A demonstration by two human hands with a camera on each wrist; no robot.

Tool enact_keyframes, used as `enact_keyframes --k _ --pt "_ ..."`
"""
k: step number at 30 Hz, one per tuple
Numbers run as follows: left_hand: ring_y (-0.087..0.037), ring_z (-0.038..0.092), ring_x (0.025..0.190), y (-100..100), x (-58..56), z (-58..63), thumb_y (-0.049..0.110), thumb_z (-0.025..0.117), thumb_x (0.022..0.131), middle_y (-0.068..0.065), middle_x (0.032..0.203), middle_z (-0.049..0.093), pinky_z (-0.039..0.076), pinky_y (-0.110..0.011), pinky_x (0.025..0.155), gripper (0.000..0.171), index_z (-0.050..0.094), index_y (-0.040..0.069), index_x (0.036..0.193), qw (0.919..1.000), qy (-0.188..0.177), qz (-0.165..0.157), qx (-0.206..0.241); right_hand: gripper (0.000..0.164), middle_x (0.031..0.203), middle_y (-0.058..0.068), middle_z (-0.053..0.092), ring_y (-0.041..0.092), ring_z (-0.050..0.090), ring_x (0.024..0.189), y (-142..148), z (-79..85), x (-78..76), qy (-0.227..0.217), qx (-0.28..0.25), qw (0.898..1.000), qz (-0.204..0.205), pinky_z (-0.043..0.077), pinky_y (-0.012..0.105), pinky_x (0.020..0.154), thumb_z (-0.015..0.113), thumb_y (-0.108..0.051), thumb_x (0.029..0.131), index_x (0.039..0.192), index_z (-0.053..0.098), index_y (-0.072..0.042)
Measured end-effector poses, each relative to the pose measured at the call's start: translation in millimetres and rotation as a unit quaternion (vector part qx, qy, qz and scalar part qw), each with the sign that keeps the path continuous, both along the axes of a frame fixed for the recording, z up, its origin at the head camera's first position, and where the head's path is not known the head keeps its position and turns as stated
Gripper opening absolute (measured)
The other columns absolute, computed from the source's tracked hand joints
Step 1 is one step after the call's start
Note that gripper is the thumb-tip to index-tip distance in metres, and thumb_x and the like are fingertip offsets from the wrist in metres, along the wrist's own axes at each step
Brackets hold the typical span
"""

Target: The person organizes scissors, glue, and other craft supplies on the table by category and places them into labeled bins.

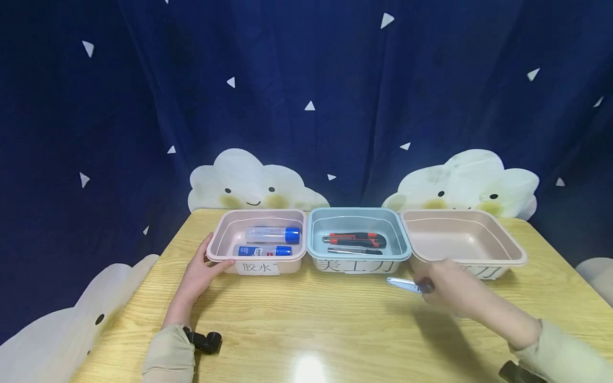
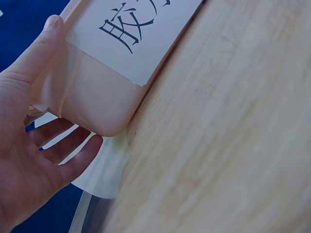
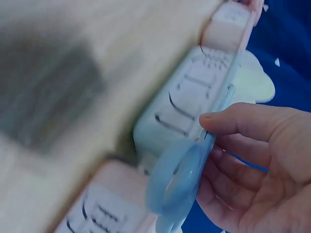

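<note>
Around the front left corner of the left pink bin (image 1: pixel 293 266), my left hand (image 1: pixel 198 271) has its thumb on the front and its fingers at the side. That bin holds two blue-capped glue bottles (image 1: pixel 268 234). Before the right bin (image 1: pixel 514 260), my right hand (image 1: pixel 452 290) holds light blue scissors (image 1: pixel 403 284) above the table, blurred in the head view. In the right wrist view, thumb and fingers pinch the scissors, and their looped handles (image 3: pixel 167 194) show below the thumb. No contents show inside the right bin.
Between the pink bins stands a blue bin (image 1: pixel 313 255) with a red-and-black utility knife (image 1: pixel 356 239) and a slimmer knife (image 1: pixel 355 250). Labels face forward on all the bins. The wooden table (image 1: pixel 306 319) ends at a dark blue curtain (image 1: pixel 306 53) with white cloud shapes.
</note>
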State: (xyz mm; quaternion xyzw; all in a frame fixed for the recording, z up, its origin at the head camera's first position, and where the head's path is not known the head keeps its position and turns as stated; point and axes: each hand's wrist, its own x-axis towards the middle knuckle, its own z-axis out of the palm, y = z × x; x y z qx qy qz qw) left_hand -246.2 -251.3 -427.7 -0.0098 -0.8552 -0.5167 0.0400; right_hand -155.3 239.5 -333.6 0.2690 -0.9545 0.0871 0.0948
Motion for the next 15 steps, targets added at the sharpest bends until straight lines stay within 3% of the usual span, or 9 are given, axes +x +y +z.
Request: enact_keyframes --k 7,11,15 --pt "-0.036 0.033 0.127 0.0 1.0 0.9 0.037 0.073 0.075 -0.015 0.147 0.026 0.031 -0.050 0.100 0.098 0.008 0.024 0.147 1.0000 0.000 -0.001 0.001 0.015 0.064 -0.010 0.060 0.005 0.051 0.059 20.3 16.4 -13.7 0.016 0.019 0.999 -0.047 0.044 0.028 0.055 0.077 -0.009 0.062 0.072 0.068 -0.015" --pt "-0.036 0.033 0.127 -0.1 0.8 0.5 0.037 0.073 0.076 -0.015 0.146 0.026 0.031 -0.049 0.100 0.097 0.008 0.024 0.147 1.0000 0.001 0.000 0.001 0.015 0.064 -0.006 0.062 0.008 0.053 0.059 32.8 16.4 -27.0 0.033 0.015 0.998 -0.045 0.046 0.029 0.055 0.077 -0.006 0.060 0.071 0.069 -0.011" --pt "-0.036 0.033 0.127 0.1 0.8 0.7 0.038 0.072 0.075 -0.015 0.146 0.026 0.030 -0.050 0.100 0.098 0.008 0.024 0.147 1.0000 -0.001 0.001 -0.004 0.017 0.065 -0.002 0.065 0.010 0.055 0.059 46.4 13.8 -39.6 0.078 0.021 0.996 -0.029 0.047 0.031 0.056 0.079 -0.003 0.056 0.070 0.070 -0.009"
